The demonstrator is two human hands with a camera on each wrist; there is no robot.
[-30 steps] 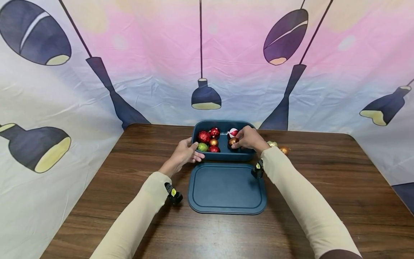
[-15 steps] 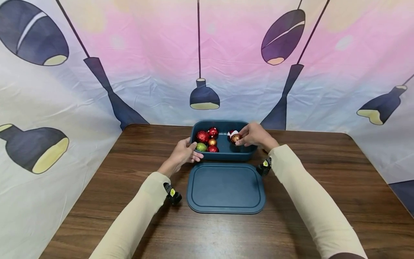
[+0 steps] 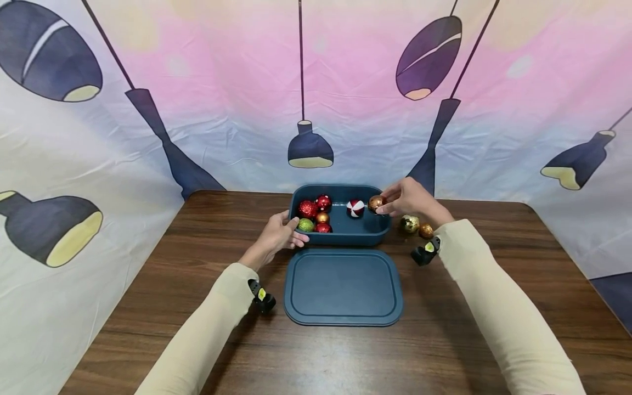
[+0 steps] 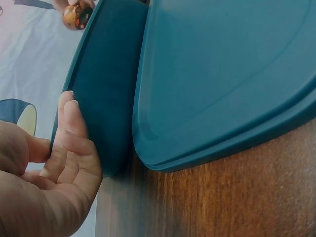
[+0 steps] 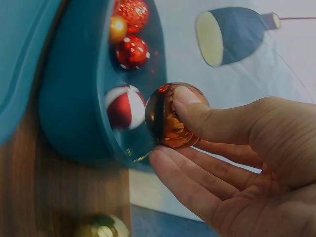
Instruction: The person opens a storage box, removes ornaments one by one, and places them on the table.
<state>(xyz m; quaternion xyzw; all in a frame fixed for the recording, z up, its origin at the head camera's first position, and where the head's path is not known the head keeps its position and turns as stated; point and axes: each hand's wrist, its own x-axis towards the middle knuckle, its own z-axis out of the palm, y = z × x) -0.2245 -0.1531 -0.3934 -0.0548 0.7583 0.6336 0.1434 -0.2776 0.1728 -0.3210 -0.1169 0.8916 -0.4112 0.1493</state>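
My right hand pinches a shiny copper bauble between thumb and fingertips, over the right end of a dark blue-green box. Close beside it in the box lies a red-and-white bauble. At the box's left end, my left hand grips the corner, its thumb at the rim and its fingers along the outer wall. Inside, at the left, a green bauble, a small gold bauble and several red baubles lie together.
The matching flat lid lies on the wooden table just in front of the box. Right of the box are a pale gold bauble and a smaller orange-gold one. A printed cloth hangs behind the table.
My right hand has lifted the copper bauble from beside the red-and-white one and moved it right, to the box's right end. My left hand keeps its place on the corner.
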